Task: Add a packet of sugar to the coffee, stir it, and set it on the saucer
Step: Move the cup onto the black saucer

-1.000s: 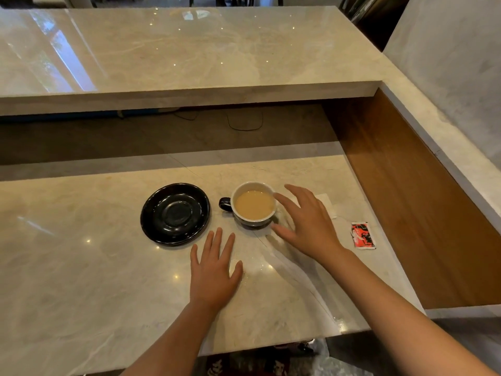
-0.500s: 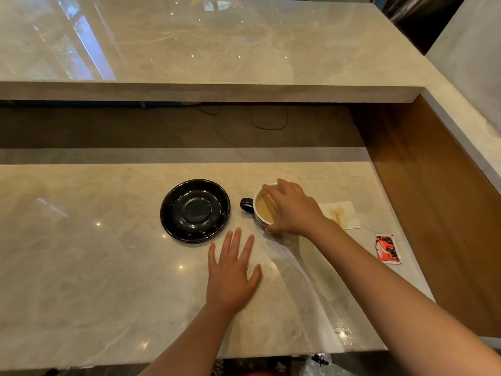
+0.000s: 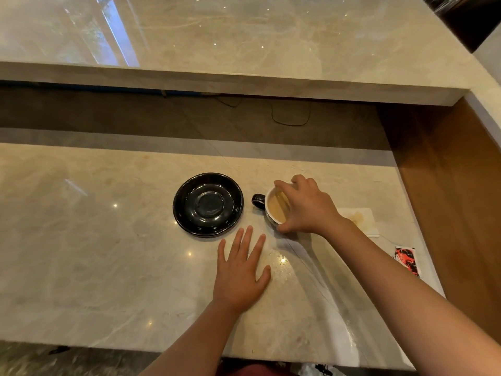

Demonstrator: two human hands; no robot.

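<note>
A black cup [image 3: 273, 207] with a white inside holds milky coffee and stands on the marble counter, its handle pointing left. My right hand [image 3: 307, 206] grips the cup from above, fingers on the far rim and thumb on the near side. Just left of the cup sits the empty black saucer [image 3: 208, 204]. My left hand [image 3: 241, 270] lies flat on the counter in front of the saucer and cup, fingers spread, holding nothing. A red and black sugar packet [image 3: 406, 260] lies near the counter's right edge.
A white napkin [image 3: 362, 219] with a brown stain lies right of the cup, partly under my wrist. A raised marble ledge [image 3: 244, 77] runs along the back, and a wooden panel [image 3: 447, 199] walls the right side. The counter's front edge is near me.
My right hand moved from beside the cup onto it and now grips its rim. The left hand stays flat on the counter. The view has shifted.
</note>
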